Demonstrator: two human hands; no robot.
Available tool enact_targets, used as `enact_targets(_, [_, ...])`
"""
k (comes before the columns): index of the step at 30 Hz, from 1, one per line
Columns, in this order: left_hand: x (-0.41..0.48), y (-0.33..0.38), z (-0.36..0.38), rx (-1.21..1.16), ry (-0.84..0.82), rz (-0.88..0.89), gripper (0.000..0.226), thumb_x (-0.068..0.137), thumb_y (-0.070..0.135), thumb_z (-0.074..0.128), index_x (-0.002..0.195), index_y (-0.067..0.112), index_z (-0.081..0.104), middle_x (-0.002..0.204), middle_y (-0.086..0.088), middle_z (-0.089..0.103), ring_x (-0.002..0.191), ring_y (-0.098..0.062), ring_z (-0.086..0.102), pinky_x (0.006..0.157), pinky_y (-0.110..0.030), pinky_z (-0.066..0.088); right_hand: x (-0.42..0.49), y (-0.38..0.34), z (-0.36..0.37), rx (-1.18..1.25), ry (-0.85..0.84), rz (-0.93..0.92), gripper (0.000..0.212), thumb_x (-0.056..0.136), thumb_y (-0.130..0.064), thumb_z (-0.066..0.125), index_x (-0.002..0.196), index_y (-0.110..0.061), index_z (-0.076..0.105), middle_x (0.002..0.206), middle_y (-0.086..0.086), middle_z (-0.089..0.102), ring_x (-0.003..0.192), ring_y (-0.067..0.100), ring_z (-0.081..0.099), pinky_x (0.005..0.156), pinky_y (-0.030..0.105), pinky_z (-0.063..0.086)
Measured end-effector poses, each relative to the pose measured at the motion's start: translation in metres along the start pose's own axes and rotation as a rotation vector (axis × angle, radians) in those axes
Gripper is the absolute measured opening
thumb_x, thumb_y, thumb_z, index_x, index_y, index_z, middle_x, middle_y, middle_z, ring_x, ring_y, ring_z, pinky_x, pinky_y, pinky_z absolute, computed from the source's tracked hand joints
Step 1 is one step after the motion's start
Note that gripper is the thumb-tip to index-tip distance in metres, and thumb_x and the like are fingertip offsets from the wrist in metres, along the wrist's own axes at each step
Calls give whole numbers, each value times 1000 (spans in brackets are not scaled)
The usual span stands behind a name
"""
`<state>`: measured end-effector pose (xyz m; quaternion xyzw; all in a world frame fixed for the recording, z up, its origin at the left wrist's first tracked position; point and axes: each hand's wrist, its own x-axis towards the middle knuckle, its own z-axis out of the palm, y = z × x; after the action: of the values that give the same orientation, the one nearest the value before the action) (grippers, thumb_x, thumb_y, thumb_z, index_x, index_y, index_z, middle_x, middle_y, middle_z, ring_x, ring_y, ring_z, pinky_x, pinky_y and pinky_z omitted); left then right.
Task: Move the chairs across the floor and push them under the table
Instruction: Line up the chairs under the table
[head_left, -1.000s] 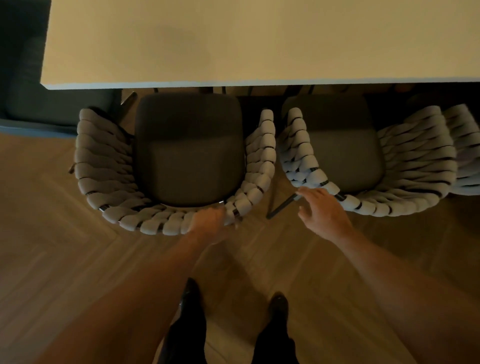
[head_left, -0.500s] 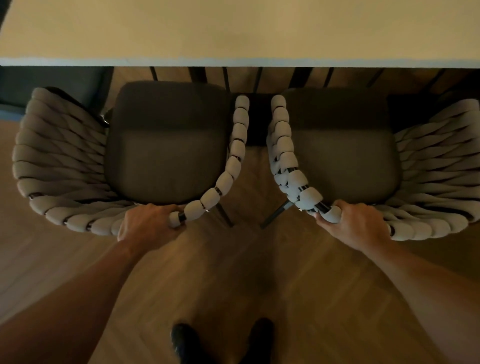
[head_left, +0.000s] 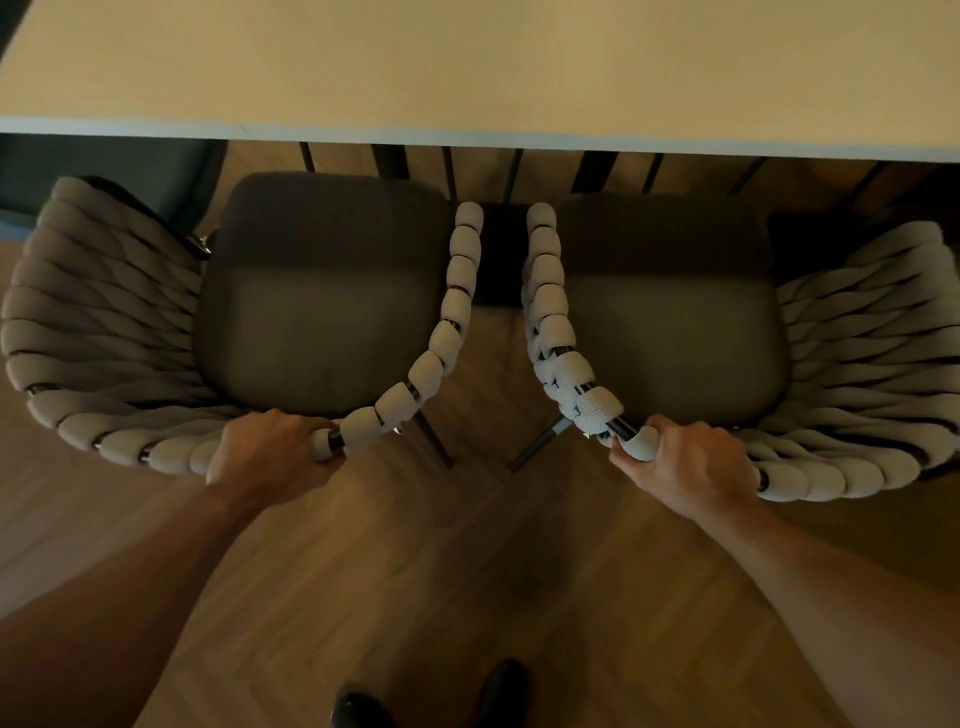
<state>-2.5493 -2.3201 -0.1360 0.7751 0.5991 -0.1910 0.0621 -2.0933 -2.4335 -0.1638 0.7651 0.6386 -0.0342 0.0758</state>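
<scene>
Two chairs with dark seat cushions and pale woven-rope backs stand side by side at the near edge of the light table (head_left: 467, 67). The left chair (head_left: 322, 312) and the right chair (head_left: 670, 322) both face the table, their seat fronts close to its edge. My left hand (head_left: 270, 454) grips the back rim of the left chair near its right end. My right hand (head_left: 685, 465) grips the back rim of the right chair near its left end. A narrow gap separates the two chairs.
Wooden herringbone floor (head_left: 467, 571) lies under me, with my dark shoes (head_left: 431, 701) at the bottom edge. Dark table legs and slats (head_left: 519, 171) show under the tabletop. A dark piece of furniture (head_left: 104, 166) sits at the far left.
My right hand reached the right chair's back rim and closed round it; my left hand shifted along the left chair's rim. Both chairs look larger and nearer in view, slightly spread apart.
</scene>
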Motion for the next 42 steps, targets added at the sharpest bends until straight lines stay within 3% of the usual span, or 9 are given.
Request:
enact_targets(4, [2,0,1,-31,28,-6,35,91,67,57,120,53,71,87,12,75,82,-16,73,63,-31,49,2,0,2,-10,16,-2,66,81,-93,43,88,-32,65,53,-11,53,48,11,58,50,29,53])
enact_targets(13, [4,9,6,-32,-1,57,42,92,70,50,120,47,71,79,11,72,75,-14,72,66,-31,58,3,4,6,0,44,-10,81,78,-102,16,86,-33,60,53,-11,51,49,13,59,52,33,56])
enact_targets(22, [9,6,11,-18,5,128,40,92,65,56,128,49,66,84,9,74,79,-17,74,63,-29,49,-1,4,-1,5,23,-12,74,78,-97,23,87,-34,61,54,-12,53,49,12,58,50,30,53])
enact_targets(25, [8,6,13,-17,11,145,40,93,65,56,130,50,65,83,11,74,77,-15,73,61,-28,47,0,3,-4,2,21,1,69,81,-96,34,87,-33,62,54,-11,53,48,13,56,49,27,49])
enact_targets(27, [9,4,14,-12,13,156,40,94,65,56,129,49,66,81,11,73,74,-14,72,61,-28,47,1,1,-4,13,10,13,64,82,-93,41,86,-32,63,53,-11,52,47,13,55,50,27,48])
enact_targets(31, [8,4,16,-20,33,147,39,92,66,57,124,48,68,79,10,72,73,-16,72,62,-29,50,3,0,-3,40,6,20,69,80,-97,29,86,-35,58,53,-12,52,49,12,59,52,31,55])
enact_targets(37, [8,2,14,-35,37,158,37,92,67,55,122,47,67,76,12,70,70,-13,70,63,-30,54,2,-3,-10,42,-3,7,60,84,-87,48,89,-30,66,51,-14,44,46,12,53,49,26,44])
enact_targets(40, [7,2,13,-38,50,178,35,93,66,56,118,46,68,74,13,68,65,-12,65,59,-28,50,1,-2,-11,53,-45,22,63,82,-92,42,91,-33,62,55,-13,50,52,11,58,53,29,51])
enact_targets(42, [5,4,11,-39,45,174,33,93,66,55,115,44,68,75,12,69,69,-14,69,60,-29,52,0,-2,-14,112,-105,54,57,83,-89,52,97,-34,60,65,-12,59,61,12,65,61,32,56])
